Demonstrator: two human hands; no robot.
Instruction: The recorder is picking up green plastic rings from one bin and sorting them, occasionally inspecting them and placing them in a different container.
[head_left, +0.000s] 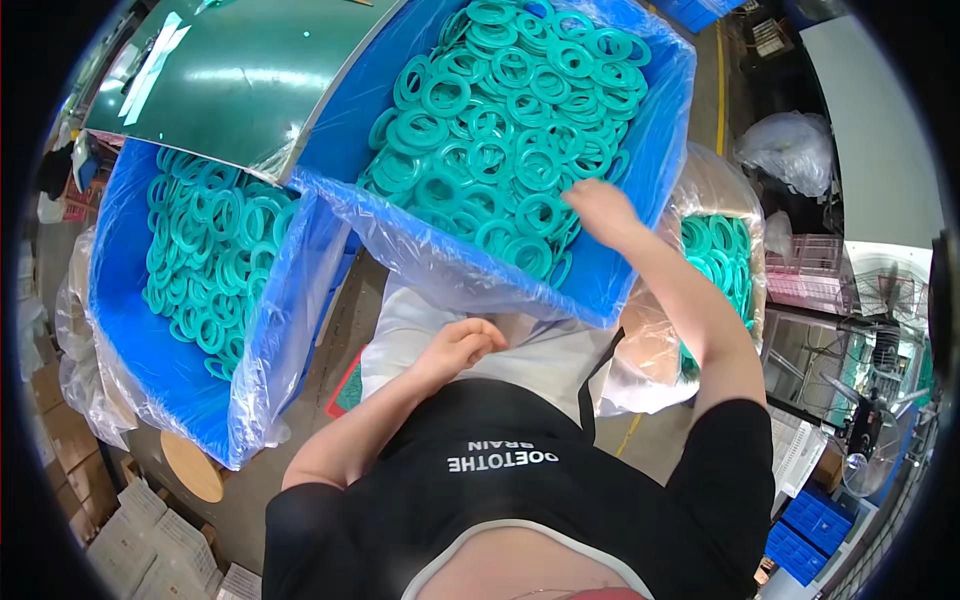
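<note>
A large blue bin point(330, 140), lined with clear plastic, holds a heap of flat teal rings point(490, 155). My right hand point(603, 212) reaches over its near right part, fingers drawn together at the edge of the heap. The fingertips meet the rings there, and whether one is between them is hidden. Close to my lap, just outside the bin's near wall, my left hand point(463, 348) has its fingers curled inward. The inside of that hand does not show, and no ring is visible in it.
Left of me stands a second lined blue bin point(180, 385) with more teal rings point(215, 250). A dark green board point(240, 75) overlaps the corners of both bins. To the right is a plastic-lined box point(650, 345) of rings. A round wooden stool top point(192, 467) and stacked cartons point(130, 530) are lower left.
</note>
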